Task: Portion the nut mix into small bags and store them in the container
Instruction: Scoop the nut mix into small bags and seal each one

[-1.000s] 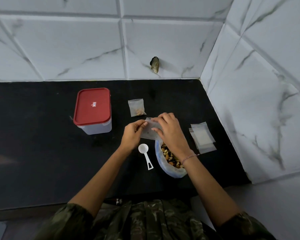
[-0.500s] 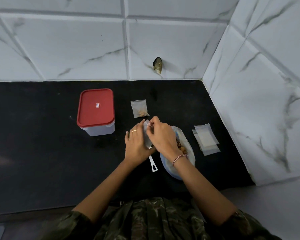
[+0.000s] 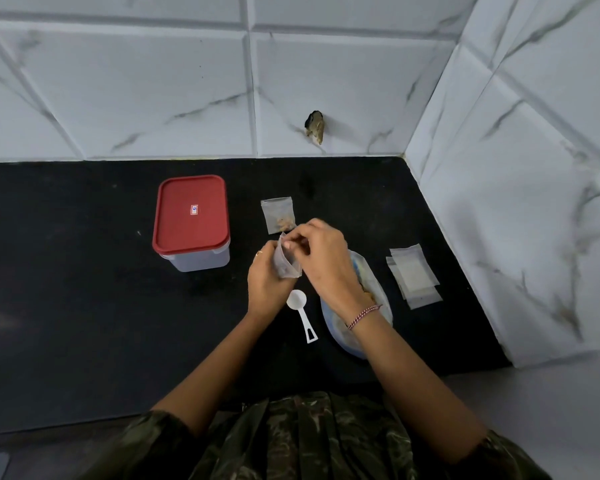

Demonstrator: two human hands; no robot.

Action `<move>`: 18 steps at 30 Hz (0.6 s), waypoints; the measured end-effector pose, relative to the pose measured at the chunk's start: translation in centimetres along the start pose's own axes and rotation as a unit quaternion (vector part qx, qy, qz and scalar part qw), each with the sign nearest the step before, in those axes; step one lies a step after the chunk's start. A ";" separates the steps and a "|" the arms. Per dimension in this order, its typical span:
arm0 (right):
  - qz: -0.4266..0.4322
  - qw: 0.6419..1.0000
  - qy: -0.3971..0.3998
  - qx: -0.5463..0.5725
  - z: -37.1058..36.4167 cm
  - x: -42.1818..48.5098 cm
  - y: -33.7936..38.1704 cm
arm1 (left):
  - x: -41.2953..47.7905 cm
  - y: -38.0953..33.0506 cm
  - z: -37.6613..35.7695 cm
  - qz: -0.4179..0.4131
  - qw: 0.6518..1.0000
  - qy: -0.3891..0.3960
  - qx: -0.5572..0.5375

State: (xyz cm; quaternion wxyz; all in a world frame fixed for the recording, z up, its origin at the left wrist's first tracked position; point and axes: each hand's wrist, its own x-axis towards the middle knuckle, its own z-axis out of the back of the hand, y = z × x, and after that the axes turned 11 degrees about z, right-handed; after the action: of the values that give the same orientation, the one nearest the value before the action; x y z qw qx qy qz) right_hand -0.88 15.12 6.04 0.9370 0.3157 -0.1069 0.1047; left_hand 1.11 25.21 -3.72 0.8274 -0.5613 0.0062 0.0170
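Small bag (image 3: 286,261) between both hands, mid-counter.

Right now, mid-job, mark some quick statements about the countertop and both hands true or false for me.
1. The red-lidded clear plastic container is closed. True.
2. The white plastic scoop is in the right hand. False: it lies on the black countertop.
3. Both hands hold a small clear plastic bag; the left hand has a grip on it from the side. True.
4. The stack of empty clear bags lies left of the container. False: it lies far right, near the wall.
5. A filled small bag lies beyond the hands. True.
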 end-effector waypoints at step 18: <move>-0.069 0.996 0.027 0.049 0.9 -1.5 -0.9 | -1.4 0.8 0.5 -0.027 0.997 -0.009 -0.067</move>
State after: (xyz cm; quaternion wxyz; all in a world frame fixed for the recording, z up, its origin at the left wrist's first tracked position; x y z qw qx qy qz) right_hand -2.17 13.73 5.82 0.9277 0.3654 -0.0546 0.0530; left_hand -0.36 25.96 -4.24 0.7883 -0.6150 -0.0178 -0.0002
